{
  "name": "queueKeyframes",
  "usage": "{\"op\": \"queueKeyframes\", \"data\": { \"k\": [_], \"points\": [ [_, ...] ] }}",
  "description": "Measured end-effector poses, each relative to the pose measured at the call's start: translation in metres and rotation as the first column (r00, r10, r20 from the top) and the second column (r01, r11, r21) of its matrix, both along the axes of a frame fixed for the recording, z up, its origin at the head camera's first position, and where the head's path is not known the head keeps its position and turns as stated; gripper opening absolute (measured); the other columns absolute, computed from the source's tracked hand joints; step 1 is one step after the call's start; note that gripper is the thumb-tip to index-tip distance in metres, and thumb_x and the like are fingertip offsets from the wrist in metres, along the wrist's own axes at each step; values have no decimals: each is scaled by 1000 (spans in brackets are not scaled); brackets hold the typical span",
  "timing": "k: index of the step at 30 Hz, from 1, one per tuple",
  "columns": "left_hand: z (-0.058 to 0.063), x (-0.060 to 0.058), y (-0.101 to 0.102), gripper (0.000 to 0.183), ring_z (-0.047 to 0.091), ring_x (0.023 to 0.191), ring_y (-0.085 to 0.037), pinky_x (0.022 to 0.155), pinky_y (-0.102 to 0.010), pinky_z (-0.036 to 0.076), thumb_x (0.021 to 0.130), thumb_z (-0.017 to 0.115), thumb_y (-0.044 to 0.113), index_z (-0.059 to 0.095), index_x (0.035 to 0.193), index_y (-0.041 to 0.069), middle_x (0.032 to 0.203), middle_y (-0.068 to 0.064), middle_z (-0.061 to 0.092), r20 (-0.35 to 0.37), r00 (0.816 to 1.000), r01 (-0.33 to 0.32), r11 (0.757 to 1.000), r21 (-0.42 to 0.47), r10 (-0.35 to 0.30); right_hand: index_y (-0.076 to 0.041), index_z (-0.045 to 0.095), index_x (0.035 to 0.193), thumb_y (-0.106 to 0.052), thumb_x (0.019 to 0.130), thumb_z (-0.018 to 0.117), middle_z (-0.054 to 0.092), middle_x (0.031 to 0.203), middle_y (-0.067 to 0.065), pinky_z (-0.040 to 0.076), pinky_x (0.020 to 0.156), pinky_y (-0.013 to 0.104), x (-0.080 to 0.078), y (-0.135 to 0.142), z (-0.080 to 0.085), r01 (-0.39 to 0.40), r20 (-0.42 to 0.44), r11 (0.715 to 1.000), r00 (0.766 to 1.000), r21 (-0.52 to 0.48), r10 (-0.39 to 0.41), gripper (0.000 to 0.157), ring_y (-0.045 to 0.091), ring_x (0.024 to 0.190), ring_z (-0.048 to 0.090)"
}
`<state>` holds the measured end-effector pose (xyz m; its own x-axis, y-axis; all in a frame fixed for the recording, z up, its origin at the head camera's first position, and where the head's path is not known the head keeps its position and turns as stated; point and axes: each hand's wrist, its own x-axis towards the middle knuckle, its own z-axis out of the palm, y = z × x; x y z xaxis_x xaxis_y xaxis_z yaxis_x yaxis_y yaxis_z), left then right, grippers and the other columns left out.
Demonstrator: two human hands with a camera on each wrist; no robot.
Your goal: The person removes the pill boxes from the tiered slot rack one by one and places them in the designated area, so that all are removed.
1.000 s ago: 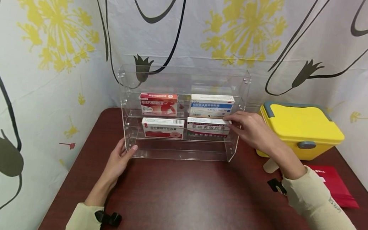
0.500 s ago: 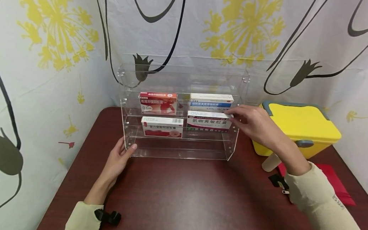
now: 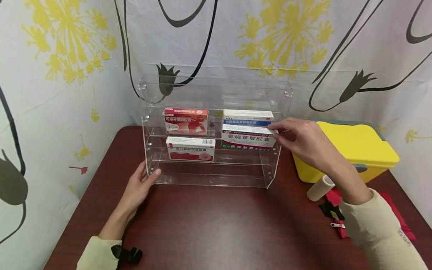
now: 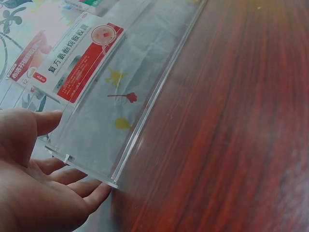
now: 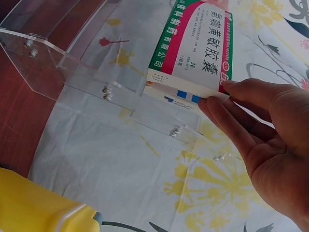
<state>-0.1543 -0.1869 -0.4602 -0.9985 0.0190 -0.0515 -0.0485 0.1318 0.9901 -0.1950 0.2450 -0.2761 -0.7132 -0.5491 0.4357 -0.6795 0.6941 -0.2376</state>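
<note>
My right hand pinches a white medicine box with green and magenta bands by its upper right corner, between thumb and fingers. The box is raised and overlaps a blue-and-white medicine box on the shelf behind it. Both are at a clear acrylic tiered rack. At the rack's lower left corner my left hand grips the side panel, thumb on the inner side and fingers outside. On the rack's left half stand a red medicine box and, one tier lower, a white-and-red medicine box.
To the right of the rack stands a yellow case with a grey latch. Near it are a beige cylinder and a red zippered pouch, partly behind the right forearm. A patterned cloth hangs behind the dark red-brown table.
My right hand has lifted the green-and-magenta medicine box up from its tier, so it covers more of the blue-and-white box. My left hand has stayed on the rack.
</note>
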Motion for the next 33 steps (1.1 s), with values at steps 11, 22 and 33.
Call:
{"op": "queueKeyframes", "data": {
  "k": [11, 22, 33],
  "points": [
    [-1, 0, -1, 71, 41, 134, -19, 107, -40, 36, 100, 59, 33, 21, 157, 16, 154, -6, 35, 6, 1000, 2, 1000, 4, -2, -5, 73, 111, 6, 82, 75, 72, 102, 3, 57, 67, 34, 1, 2, 1, -28, 9, 998, 1000, -50, 29, 32, 13, 83, 69],
    [-1, 0, -1, 72, 41, 134, -18, 106, -36, 38, 99, 59, 35, 20, 157, 16, 154, -6, 35, -3, 1000, 9, 1000, 1, -9, -17, 74, 114, -10, 85, 77, 71, 106, -4, 54, 71, 17, 0, 11, -5, 63, 246, 964, 969, -259, 2, 30, 9, 87, 68],
    [-1, 0, -1, 74, 38, 136, -20, 108, -41, 35, 99, 60, 36, 19, 157, 16, 155, -6, 34, -4, 1000, 6, 1000, 11, -6, -16, 74, 112, -17, 85, 79, 71, 106, 1, 56, 69, 23, -4, 17, -13, 120, 400, 905, 915, -409, 59, 27, 18, 88, 69]
  ]
}}
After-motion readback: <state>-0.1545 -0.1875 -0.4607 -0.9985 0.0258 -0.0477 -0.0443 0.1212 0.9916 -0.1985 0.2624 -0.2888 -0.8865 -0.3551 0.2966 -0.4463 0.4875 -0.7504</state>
